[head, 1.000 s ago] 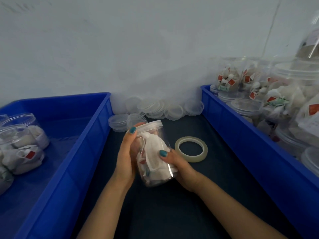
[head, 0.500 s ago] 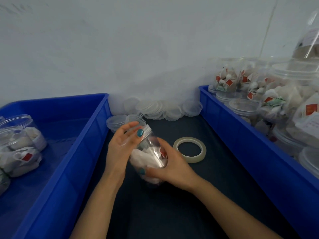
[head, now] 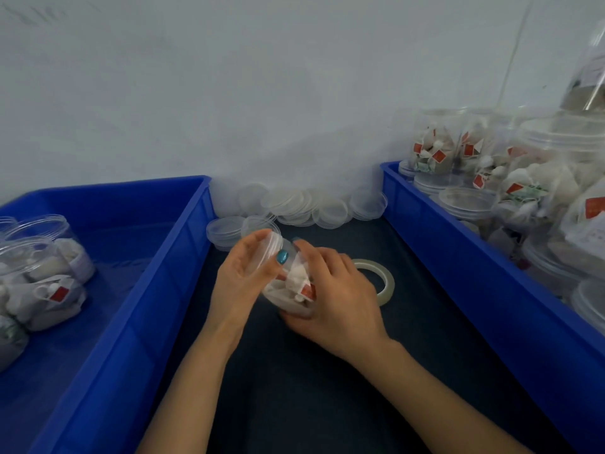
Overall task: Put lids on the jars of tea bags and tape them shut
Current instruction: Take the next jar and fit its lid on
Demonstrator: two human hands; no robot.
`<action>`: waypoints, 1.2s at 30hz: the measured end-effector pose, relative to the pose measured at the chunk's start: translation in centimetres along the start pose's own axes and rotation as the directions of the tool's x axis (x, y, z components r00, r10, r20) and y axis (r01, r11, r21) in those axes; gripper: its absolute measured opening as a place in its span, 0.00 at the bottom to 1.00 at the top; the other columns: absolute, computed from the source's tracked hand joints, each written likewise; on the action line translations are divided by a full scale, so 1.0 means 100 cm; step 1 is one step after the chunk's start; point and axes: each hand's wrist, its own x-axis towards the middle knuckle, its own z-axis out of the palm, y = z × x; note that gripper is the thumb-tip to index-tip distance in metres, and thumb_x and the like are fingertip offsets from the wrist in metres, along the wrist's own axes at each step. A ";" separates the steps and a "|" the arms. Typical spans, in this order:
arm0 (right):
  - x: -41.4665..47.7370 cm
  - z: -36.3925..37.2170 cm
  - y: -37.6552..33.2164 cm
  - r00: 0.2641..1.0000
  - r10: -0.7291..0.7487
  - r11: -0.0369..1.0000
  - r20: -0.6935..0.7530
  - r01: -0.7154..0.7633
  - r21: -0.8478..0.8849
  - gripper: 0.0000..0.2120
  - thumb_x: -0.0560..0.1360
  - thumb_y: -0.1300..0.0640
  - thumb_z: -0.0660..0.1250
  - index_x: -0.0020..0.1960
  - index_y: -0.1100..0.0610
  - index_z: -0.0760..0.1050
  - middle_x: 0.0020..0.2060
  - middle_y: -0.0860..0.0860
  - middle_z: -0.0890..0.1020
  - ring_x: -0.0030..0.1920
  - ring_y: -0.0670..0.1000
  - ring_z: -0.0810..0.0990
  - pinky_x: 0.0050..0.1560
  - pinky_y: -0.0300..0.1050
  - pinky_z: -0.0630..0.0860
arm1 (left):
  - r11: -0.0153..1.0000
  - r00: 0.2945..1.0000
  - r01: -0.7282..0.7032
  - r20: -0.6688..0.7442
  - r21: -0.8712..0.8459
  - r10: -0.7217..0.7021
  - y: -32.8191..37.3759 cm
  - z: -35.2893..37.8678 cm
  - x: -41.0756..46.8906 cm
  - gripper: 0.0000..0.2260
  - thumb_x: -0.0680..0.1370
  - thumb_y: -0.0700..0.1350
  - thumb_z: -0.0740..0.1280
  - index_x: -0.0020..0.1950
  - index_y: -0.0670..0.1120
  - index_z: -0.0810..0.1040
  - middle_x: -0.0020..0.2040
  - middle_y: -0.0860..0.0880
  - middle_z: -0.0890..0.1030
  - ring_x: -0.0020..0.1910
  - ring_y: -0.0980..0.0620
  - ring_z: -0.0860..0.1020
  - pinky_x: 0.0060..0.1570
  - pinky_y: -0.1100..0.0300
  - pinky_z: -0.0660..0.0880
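Observation:
A clear plastic jar of tea bags (head: 294,286) lies tilted between my hands above the dark mat, its lidded mouth pointing up and to the left. My left hand (head: 245,273) grips the clear lid (head: 271,247) at the jar's mouth, thumb and fingers curled round its rim. My right hand (head: 337,296) wraps over the jar's body from the right and hides most of it. A roll of clear tape (head: 379,276) lies flat on the mat just behind my right hand, partly covered by it.
Loose clear lids (head: 314,204) are heaped against the wall at the back of the mat. A blue bin (head: 157,283) on the left holds several jars of tea bags (head: 42,276). Another blue bin (head: 465,267) on the right is packed with jars (head: 435,149).
The jar has tipped from upright to lying tilted. My right hand has slid from its side up over the body, and my left hand has shifted onto the lid.

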 end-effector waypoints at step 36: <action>0.003 -0.027 0.018 0.674 -0.193 0.414 0.713 -0.603 0.682 0.26 0.64 0.48 0.75 0.62 0.46 0.75 0.52 0.41 0.85 0.55 0.43 0.83 0.52 0.38 0.79 | 0.991 0.937 -0.119 0.338 0.067 0.090 0.018 -0.010 -0.008 0.23 0.71 0.63 0.72 0.65 0.59 0.80 0.64 0.52 0.81 0.64 0.51 0.79 0.60 0.53 0.77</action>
